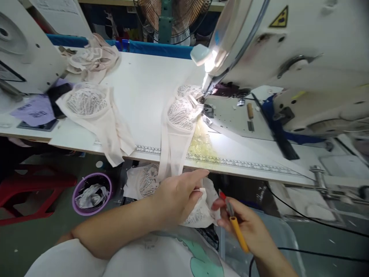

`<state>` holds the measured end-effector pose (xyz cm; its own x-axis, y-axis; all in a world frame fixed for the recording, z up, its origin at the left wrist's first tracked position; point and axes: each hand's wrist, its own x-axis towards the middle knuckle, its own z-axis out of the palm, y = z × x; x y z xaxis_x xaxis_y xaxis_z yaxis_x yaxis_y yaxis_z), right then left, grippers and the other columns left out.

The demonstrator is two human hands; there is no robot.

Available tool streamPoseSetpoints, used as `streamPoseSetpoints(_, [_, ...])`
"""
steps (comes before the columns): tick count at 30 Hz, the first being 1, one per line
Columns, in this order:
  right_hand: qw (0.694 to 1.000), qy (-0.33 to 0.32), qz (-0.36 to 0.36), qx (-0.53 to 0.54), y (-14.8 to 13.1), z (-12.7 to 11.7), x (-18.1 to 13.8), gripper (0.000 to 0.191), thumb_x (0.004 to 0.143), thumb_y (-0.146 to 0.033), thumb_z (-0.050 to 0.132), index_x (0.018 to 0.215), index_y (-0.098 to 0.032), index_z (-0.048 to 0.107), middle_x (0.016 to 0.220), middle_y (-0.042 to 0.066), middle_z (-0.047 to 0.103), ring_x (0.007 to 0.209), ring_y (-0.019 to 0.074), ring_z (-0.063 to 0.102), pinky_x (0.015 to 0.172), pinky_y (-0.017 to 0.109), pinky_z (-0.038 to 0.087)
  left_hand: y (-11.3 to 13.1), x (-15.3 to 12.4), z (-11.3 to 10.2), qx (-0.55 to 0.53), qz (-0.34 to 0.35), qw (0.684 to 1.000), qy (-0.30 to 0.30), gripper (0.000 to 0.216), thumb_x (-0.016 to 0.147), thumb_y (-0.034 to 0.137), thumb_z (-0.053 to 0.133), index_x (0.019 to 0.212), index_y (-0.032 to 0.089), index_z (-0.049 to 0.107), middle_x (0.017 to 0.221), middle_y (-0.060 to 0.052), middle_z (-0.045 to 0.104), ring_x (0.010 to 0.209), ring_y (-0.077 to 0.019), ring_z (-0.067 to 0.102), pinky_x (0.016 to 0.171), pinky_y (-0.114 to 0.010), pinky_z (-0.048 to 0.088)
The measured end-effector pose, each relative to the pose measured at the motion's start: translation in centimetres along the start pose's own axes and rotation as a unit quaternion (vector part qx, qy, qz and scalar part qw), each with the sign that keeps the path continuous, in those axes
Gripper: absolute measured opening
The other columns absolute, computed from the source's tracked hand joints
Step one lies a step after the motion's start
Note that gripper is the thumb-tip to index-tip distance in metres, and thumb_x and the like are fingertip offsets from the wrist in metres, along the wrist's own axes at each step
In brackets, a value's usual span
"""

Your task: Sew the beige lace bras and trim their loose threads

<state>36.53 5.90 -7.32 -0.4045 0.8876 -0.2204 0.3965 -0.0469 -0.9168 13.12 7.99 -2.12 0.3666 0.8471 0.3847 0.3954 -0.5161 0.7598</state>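
Note:
My left hand (174, 198) is closed on a cream lace bra (200, 215), pinching its edge between thumb and fingers over my lap. In my right hand (250, 223) is a seam ripper (238, 234) with an orange handle and a red tip, pointing up and toward the bra. The right fingertips are close to the fabric; whether they touch it I cannot tell. Another cream bra part (180, 134) lies under the sewing machine needle area and hangs over the table edge above my left hand.
A lit sewing machine (288, 50) stands at right, another machine (25, 50) at left. Bra pieces (89, 104) lie on the white table (138, 80). Below are a purple bin (77, 204), a red stool (31, 188) and a clear plastic tub (276, 227). A fan (165, 19) is behind.

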Motion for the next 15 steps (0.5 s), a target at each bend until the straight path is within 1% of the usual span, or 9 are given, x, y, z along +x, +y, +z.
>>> streamPoseSetpoints(2, [0.999, 0.043, -0.018, 0.008, -0.6, -1.4, 0.0, 0.019, 0.076, -0.032, 0.066, 0.09, -0.02, 0.06, 0.087, 0.006, 0.058, 0.077, 0.0201, 0.054, 0.066, 0.03, 0.048, 0.2, 0.2, 0.8, 0.045, 0.051, 0.998, -0.015, 0.041, 0.09, 0.013, 0.034, 0.13, 0.017, 0.024, 0.082, -0.005, 0.062, 0.068, -0.0155, 0.059, 0.056, -0.026, 0.05])
streamPoseSetpoints(4, [0.997, 0.052, -0.039, 0.036, -1.4, -2.2, 0.3, 0.019, 0.076, -0.028, 0.066, 0.093, -0.022, 0.061, 0.091, 0.006, 0.057, 0.08, 0.0205, 0.055, 0.067, 0.03, 0.048, 0.3, 0.4, 1.4, 0.077, 0.087, 0.993, -0.024, 0.044, 0.091, 0.014, 0.034, 0.133, 0.015, 0.022, 0.085, -0.006, 0.063, 0.071, -0.0173, 0.06, 0.058, -0.029, 0.052])
streamPoseSetpoints(6, [0.996, 0.027, -0.059, 0.065, -2.5, -2.5, 1.0, 0.016, 0.076, -0.026, 0.065, 0.091, -0.022, 0.06, 0.086, 0.005, 0.056, 0.075, 0.019, 0.054, 0.063, 0.029, 0.047, 0.4, 0.5, 1.7, 0.084, 0.109, 0.99, -0.033, 0.047, 0.09, 0.012, 0.036, 0.135, 0.014, 0.021, 0.09, -0.008, 0.064, 0.076, -0.0183, 0.061, 0.063, -0.031, 0.053])
streamPoseSetpoints(9, [0.992, -0.029, -0.075, 0.093, -4.5, -2.2, 2.5, 0.009, 0.077, -0.026, 0.064, 0.084, -0.021, 0.059, 0.08, 0.002, 0.055, 0.07, 0.0168, 0.053, 0.062, 0.029, 0.046, 0.4, 0.7, 1.9, 0.062, 0.124, 0.989, -0.058, 0.053, 0.087, 0.008, 0.036, 0.136, 0.012, 0.019, 0.093, -0.01, 0.063, 0.08, -0.0193, 0.061, 0.066, -0.031, 0.053])
streamPoseSetpoints(12, [0.989, -0.065, -0.08, 0.105, -6.0, -1.9, 3.8, 0.005, 0.079, -0.023, 0.059, 0.076, -0.02, 0.057, 0.072, 0.0, 0.052, 0.064, 0.0142, 0.049, 0.059, 0.027, 0.044, 0.5, 0.9, 1.7, 0.026, 0.108, 0.99, -0.085, 0.053, 0.087, 0.009, 0.035, 0.136, 0.012, 0.018, 0.096, -0.012, 0.062, 0.081, -0.021, 0.06, 0.067, -0.033, 0.052])
streamPoseSetpoints(13, [0.989, -0.069, -0.084, 0.103, -6.3, -1.8, 4.1, 0.007, 0.079, -0.021, 0.059, 0.073, -0.02, 0.056, 0.07, 0.0, 0.05, 0.062, 0.0135, 0.048, 0.057, 0.027, 0.043, 0.5, 1.0, 1.6, 0.004, 0.091, 0.992, -0.093, 0.051, 0.087, 0.01, 0.034, 0.135, 0.013, 0.02, 0.097, -0.012, 0.061, 0.083, -0.0211, 0.06, 0.068, -0.034, 0.051])
streamPoseSetpoints(15, [0.988, -0.063, -0.101, 0.096, -6.3, -1.6, 4.4, 0.012, 0.078, -0.019, 0.058, 0.068, -0.019, 0.053, 0.066, -0.002, 0.046, 0.058, 0.0124, 0.043, 0.053, 0.025, 0.039, 0.5, 1.1, 1.5, -0.043, 0.024, 0.992, -0.113, 0.045, 0.087, 0.012, 0.036, 0.131, 0.014, 0.028, 0.092, -0.009, 0.062, 0.082, -0.02, 0.06, 0.071, -0.033, 0.05])
